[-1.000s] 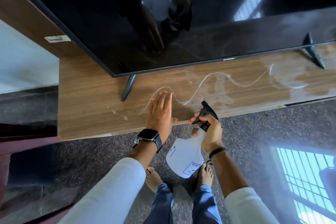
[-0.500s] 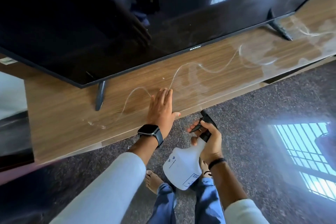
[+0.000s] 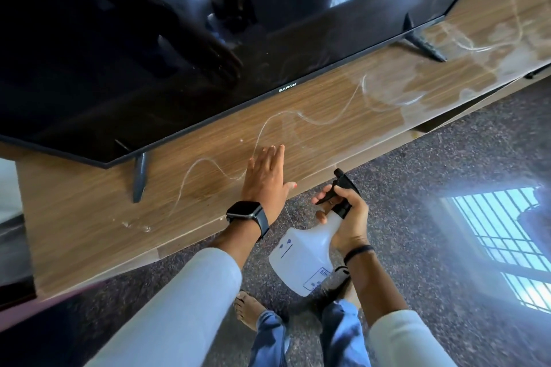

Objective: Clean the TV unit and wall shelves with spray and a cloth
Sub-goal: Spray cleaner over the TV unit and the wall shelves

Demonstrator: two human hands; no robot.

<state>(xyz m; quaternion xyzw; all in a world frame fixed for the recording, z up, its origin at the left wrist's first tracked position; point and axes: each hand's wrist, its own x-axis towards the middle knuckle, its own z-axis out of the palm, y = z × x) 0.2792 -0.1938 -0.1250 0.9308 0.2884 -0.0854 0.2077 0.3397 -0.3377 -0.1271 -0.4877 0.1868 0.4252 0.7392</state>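
The wooden TV unit (image 3: 89, 217) runs across the view with a wavy white trail of spray along its top. My left hand (image 3: 265, 179) lies flat, palm down, on the unit's top near its front edge, fingers together and holding nothing. My right hand (image 3: 346, 217) grips the neck of a white spray bottle (image 3: 301, 259) with a black trigger head, held over the floor just in front of the unit. No cloth is in view.
A large black TV (image 3: 179, 53) stands on two thin legs, the left leg (image 3: 139, 176) close to my left hand. Wet smears cover the unit's right end (image 3: 492, 39). Dark speckled floor (image 3: 447, 158) lies below, with my bare feet under the bottle.
The view has swung left and tilted. My right hand with the bottle has drawn back from the unit's edge over the floor. My left hand stays flat on the top.
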